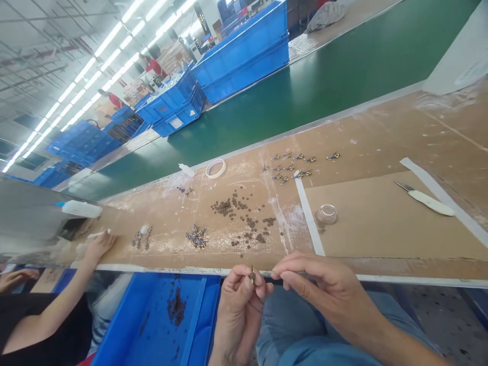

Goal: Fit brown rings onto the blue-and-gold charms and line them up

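Note:
At the table's front edge, my left hand [244, 292] pinches a small metal part [252, 276] between thumb and fingers. Close on its right, my right hand [320, 282] has its fingers bent with thumb and fingertips near each other; whether anything tiny is between them cannot be made out. Beyond the hands lie scattered small brown discs [249, 222]. A pile of small blue and gold pieces [196, 236] sits left of them, and similar pieces stand in rows [287, 168] farther back. A clear round cup [327, 214] rests on the cardboard at the right.
A knife [430, 201] lies on the cardboard [366, 218]. A tape roll [215, 169] and small bottle [186, 170] lie farther back. Behind runs a green belt [343, 76] with blue crates [244, 56]. Another person's hand [99, 245] is at left, above a blue bin [152, 325].

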`<control>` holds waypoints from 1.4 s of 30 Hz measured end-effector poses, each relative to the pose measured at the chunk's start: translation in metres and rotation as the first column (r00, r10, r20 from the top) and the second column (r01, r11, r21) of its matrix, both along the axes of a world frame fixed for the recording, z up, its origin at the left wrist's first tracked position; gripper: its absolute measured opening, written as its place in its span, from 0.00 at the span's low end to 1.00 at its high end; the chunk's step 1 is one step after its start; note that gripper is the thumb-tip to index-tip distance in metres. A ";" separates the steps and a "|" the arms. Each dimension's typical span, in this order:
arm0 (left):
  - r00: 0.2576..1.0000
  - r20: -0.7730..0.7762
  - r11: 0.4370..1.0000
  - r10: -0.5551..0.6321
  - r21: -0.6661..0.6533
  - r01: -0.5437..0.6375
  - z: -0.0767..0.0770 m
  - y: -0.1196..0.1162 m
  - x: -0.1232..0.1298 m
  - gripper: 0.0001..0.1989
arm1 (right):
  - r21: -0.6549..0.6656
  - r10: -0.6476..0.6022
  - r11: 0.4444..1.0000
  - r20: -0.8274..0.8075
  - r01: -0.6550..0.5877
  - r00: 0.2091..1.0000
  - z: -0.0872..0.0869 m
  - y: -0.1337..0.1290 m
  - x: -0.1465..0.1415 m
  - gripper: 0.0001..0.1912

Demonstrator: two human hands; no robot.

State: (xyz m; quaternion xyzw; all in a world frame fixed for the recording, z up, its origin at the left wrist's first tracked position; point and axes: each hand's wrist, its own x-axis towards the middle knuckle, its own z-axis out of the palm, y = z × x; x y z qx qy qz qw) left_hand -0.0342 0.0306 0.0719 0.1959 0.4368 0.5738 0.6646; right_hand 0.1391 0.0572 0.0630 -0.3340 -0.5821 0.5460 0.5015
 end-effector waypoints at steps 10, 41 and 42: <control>0.963 -0.268 1.000 -0.021 -0.010 0.019 -0.001 0.037 -0.008 0.10 | 0.199 -0.094 0.977 0.102 0.072 0.990 -0.032 0.011 -0.009 0.12; -0.042 -0.998 0.996 0.039 0.036 0.082 0.024 0.160 -0.163 0.05 | 0.607 -0.306 0.785 0.205 0.125 0.930 -0.058 0.021 -0.013 0.10; -0.079 -0.997 0.996 0.014 0.007 0.088 0.023 0.148 -0.171 0.05 | 0.613 -0.311 0.781 0.213 0.121 0.926 -0.058 0.022 -0.014 0.10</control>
